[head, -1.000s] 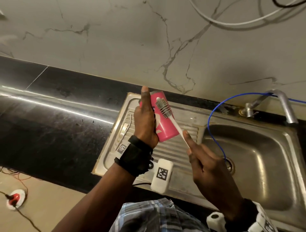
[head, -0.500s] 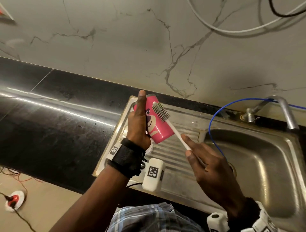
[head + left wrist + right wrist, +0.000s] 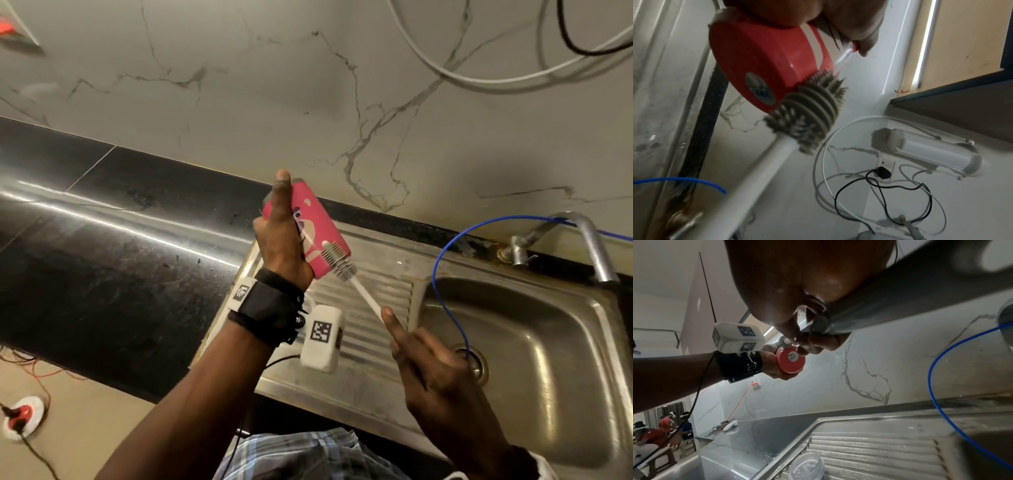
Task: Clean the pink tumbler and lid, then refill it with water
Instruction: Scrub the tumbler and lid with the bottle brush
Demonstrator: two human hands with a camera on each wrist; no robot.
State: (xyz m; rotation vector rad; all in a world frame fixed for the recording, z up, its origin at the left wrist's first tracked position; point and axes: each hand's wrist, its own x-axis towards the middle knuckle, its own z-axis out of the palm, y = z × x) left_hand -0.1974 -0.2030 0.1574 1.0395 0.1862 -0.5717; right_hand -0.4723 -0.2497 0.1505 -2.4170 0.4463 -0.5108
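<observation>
My left hand (image 3: 279, 236) grips the pink tumbler (image 3: 310, 229) tilted above the steel drainboard (image 3: 380, 284), thumb straight along its side. My right hand (image 3: 416, 349) holds the white handle of a bottle brush (image 3: 364, 296). The grey bristle head (image 3: 339, 262) presses against the tumbler's lower end near the base. The left wrist view shows the round base (image 3: 756, 61) with the bristle head (image 3: 812, 112) against its edge. In the right wrist view a clear plastic lid-like piece (image 3: 807, 466) stands on the drainboard; it is hidden in the head view.
The sink basin (image 3: 534, 346) lies to the right, with a steel tap (image 3: 591, 240) at its back and a thin blue tube (image 3: 440, 274) running down to the drain. Black counter (image 3: 120, 274) stretches left. Marble wall behind, with cables (image 3: 479, 80) hanging.
The brush head has slid from the upper part of the tumbler's side down to its base end. My left hand has turned the tumbler, showing more of its printed side.
</observation>
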